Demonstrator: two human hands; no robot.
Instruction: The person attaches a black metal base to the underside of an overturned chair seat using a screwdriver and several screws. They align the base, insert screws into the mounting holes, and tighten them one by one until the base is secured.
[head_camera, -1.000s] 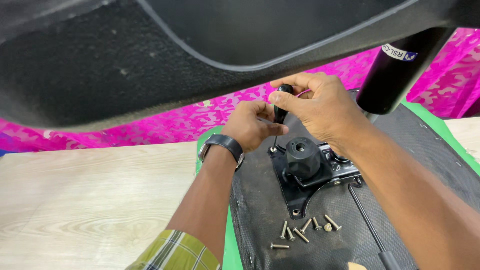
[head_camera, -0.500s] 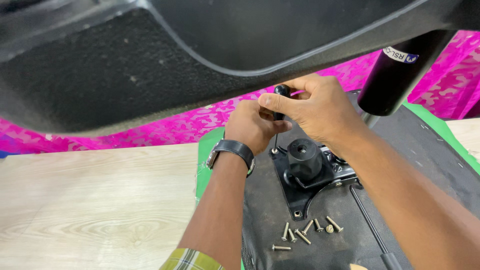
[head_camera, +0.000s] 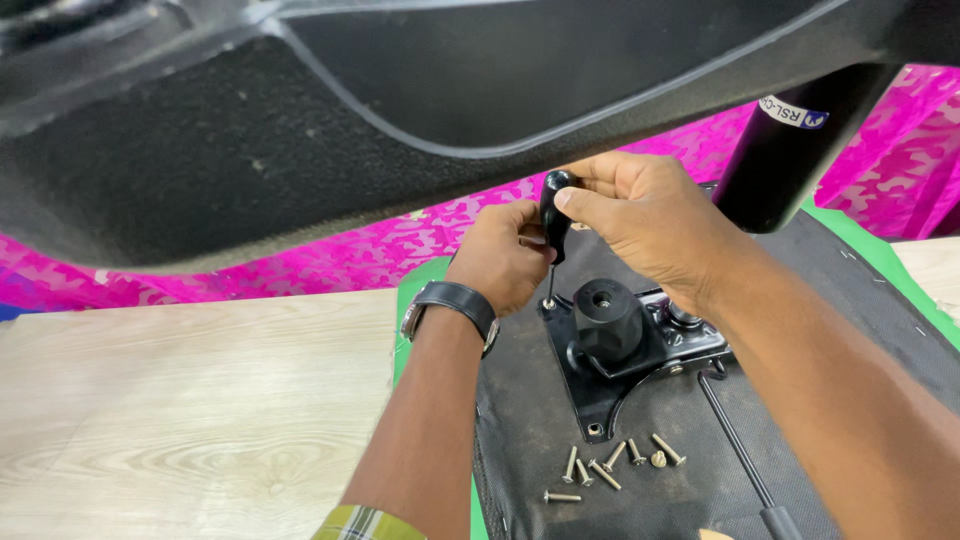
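Note:
My right hand (head_camera: 645, 215) grips the black handle of a screwdriver (head_camera: 553, 215), which stands upright with its tip on a screw at the far left corner of a black metal mounting plate (head_camera: 600, 385). My left hand (head_camera: 505, 255), with a dark wristwatch (head_camera: 452, 303) on the wrist, is curled around the lower shaft of the tool. The plate lies on the black underside of a chair seat (head_camera: 850, 330) and carries a round black socket (head_camera: 606, 318). Several loose silver screws (head_camera: 610, 465) lie on the seat below the plate.
A large black chair part (head_camera: 300, 130) fills the top of the view. A black gas cylinder (head_camera: 790, 150) stands at the upper right. A thin lever rod (head_camera: 735, 440) runs toward the lower right. Pink patterned cloth (head_camera: 250, 270) lies behind; the light wooden floor (head_camera: 180, 420) is on the left.
Both hands have shifted slightly down and left. The screwdriver handle, mostly covered by my fingers before, now shows upright between them with its tip on the corner screw.

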